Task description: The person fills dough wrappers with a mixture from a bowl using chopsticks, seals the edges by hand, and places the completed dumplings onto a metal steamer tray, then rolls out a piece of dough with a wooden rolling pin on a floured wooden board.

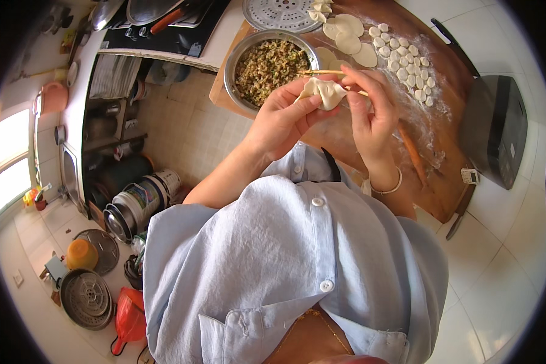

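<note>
Pinched in my left hand [284, 113] is a folded dumpling [324, 91] of white dough, its edge pleated near my thumb. My right hand [371, 104] holds a pair of wooden chopsticks [323, 72], and its fingers are close to the dumpling's right tip; whether they touch it I cannot tell. Just beyond my left hand stands a metal bowl [228, 79] with chopped filling [270, 63]. Flat round wrappers [348, 42] lie overlapping behind my hands, and several small floured dough pieces [407, 59] are spread to their right.
A wooden rolling pin [412, 152] lies on the floured wooden board [446, 200]. A perforated steamer plate [277, 13] bears a few dumplings [319, 10]. A knife [459, 211] sits by the board's right edge, near a dark appliance [493, 132]. A black cooktop [164, 41] is at upper left.
</note>
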